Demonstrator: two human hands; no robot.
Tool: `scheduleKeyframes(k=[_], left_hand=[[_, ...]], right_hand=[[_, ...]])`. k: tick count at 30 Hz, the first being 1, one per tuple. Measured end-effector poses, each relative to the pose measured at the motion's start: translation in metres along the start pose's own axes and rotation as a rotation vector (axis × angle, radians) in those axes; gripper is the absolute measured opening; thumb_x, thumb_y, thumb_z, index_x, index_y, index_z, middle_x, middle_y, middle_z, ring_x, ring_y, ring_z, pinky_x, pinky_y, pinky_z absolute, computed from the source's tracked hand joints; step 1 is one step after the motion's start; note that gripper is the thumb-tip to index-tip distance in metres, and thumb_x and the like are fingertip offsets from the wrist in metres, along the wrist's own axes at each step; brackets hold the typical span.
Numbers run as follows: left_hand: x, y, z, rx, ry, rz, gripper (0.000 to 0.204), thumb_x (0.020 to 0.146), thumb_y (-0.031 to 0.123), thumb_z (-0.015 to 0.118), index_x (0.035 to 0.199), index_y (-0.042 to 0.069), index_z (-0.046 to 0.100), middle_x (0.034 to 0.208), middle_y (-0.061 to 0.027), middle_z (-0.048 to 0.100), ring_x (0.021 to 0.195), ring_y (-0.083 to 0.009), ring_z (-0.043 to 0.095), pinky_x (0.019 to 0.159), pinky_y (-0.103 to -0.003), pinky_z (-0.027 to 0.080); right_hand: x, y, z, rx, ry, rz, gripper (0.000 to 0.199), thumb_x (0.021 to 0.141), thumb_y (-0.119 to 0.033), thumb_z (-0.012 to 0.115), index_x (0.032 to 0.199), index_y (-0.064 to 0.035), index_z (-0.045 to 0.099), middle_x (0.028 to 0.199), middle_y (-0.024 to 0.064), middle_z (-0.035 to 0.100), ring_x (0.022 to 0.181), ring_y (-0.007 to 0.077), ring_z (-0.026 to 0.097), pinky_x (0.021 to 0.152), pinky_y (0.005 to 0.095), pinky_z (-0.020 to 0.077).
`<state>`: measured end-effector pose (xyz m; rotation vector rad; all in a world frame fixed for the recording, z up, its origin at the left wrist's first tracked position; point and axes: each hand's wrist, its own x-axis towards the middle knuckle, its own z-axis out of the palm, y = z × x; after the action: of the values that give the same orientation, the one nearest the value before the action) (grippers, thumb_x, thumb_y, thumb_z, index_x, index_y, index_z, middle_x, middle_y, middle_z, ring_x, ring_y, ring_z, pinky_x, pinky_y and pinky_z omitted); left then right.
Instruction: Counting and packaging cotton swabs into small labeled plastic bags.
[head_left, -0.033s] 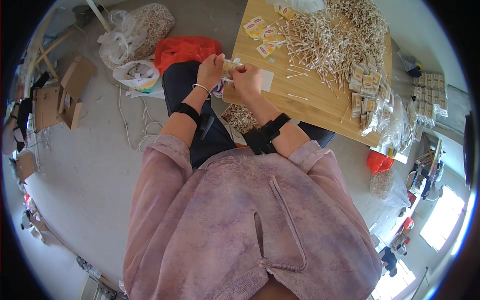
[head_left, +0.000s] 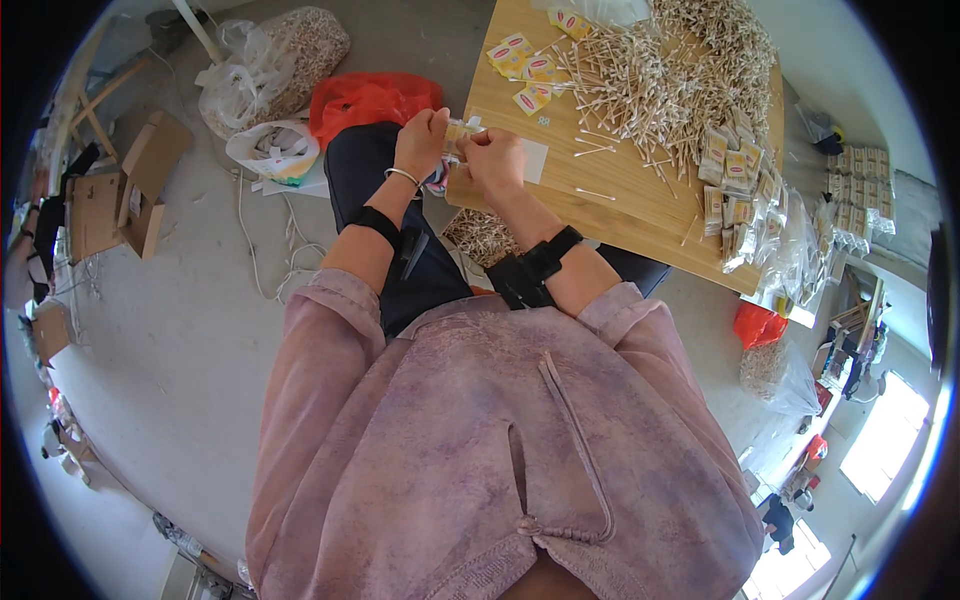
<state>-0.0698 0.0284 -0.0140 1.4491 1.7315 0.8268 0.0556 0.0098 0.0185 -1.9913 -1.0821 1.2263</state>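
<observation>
Just above the pink shirt, the left hand (head_left: 422,143) and right hand (head_left: 492,160) meet at upper centre, fingers of both pinching a small clear packet (head_left: 462,131) at the near edge of the wooden worktop (head_left: 640,205). Beyond, a heap of cotton swabs (head_left: 680,70) and filled packets (head_left: 735,180) cover it. Cardboard boxes (head_left: 125,190) and plastic bags (head_left: 270,75) litter the grey floor (head_left: 180,340) at upper left.

No visible change: left hand (head_left: 422,143) and right hand (head_left: 494,158) hold the same pose, still pinching the small packet (head_left: 462,131) together at the wooden table (head_left: 620,215) edge.
</observation>
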Motion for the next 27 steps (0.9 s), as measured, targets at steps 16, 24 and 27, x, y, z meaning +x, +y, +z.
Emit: scheduleKeyframes(k=[16,24,27], left_hand=[[0.006,-0.004,-0.002,-0.014,0.031,0.035,0.039,0.093,0.036,0.046,0.078,0.001,0.055,0.076,-0.0219,0.059,0.077,-0.0415,0.058,0.064,-0.046,0.044],[0.007,-0.003,0.000,-0.011,0.026,0.035,0.040,0.093,0.037,0.046,0.078,0.001,0.055,0.077,-0.0218,0.060,0.077,-0.0418,0.058,0.065,-0.046,0.044],[0.005,-0.004,-0.004,0.003,0.020,0.016,0.040,0.093,0.037,0.046,0.079,0.001,0.056,0.078,-0.0219,0.060,0.077,-0.0420,0.058,0.065,-0.046,0.045]], right_hand=[[0.009,-0.016,0.001,-0.304,-0.025,-0.105,0.022,0.074,-0.025,0.061,0.080,-0.0052,0.068,0.086,0.0178,0.067,0.086,0.0346,0.064,0.076,0.0412,0.0509],[0.014,-0.012,0.008,-0.315,0.078,-0.114,0.022,0.071,-0.025,0.068,0.074,-0.0039,0.069,0.074,0.0162,0.067,0.075,0.0307,0.066,0.071,0.0392,0.0513],[0.008,-0.019,0.001,-0.325,-0.052,-0.069,0.023,0.075,-0.025,0.058,0.084,-0.0055,0.067,0.088,0.0190,0.067,0.089,0.0354,0.064,0.077,0.0422,0.0508]])
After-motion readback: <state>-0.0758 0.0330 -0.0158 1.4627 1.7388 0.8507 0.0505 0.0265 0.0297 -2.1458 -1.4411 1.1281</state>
